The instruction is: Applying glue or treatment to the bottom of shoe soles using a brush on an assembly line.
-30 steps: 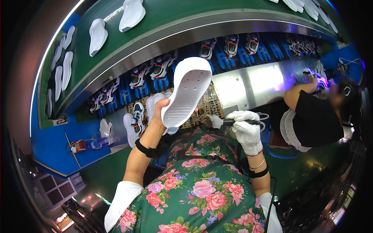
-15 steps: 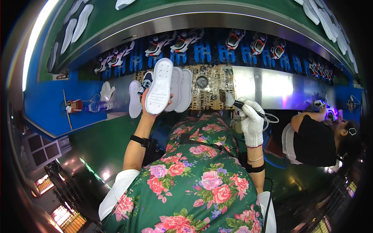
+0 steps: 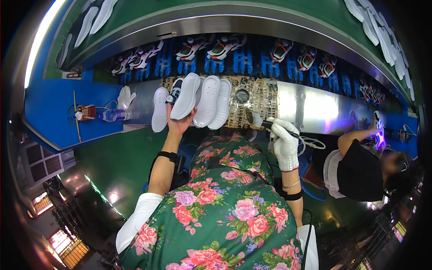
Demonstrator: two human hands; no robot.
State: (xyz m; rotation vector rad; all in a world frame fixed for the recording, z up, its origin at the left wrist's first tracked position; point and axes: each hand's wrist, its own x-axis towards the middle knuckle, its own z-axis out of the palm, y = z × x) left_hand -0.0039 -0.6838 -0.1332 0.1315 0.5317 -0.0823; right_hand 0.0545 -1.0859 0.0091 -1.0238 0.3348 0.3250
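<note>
My bare left hand [image 3: 179, 124] is closed round the heel end of a white shoe sole [image 3: 185, 98], held tilted above the bench. Right beside it are two more white soles [image 3: 208, 102], and another sole [image 3: 159, 110] rests to the left. Between that one and the held sole, a navy-and-white shoe [image 3: 175, 91] partly shows. My right hand [image 3: 285, 143], in a white knit glove, grips a dark-handled brush. The pale head of the brush [image 3: 257, 119] is at the near edge of the taped cardboard [image 3: 258, 92].
A round dark cup [image 3: 242, 95] sits on the cardboard. Behind the bench, several shoes [image 3: 220, 48] stand on blue holders. A bottle [image 3: 112, 115] and a white glove [image 3: 126, 98] lie on the left. At right, a co-worker [image 3: 360, 168] holds a shoe [image 3: 378, 131].
The held sole has turned from its studded face toward its side and come lower, nearer the other soles. My right hand and brush have shifted slightly left. The shoes behind have slid right.
</note>
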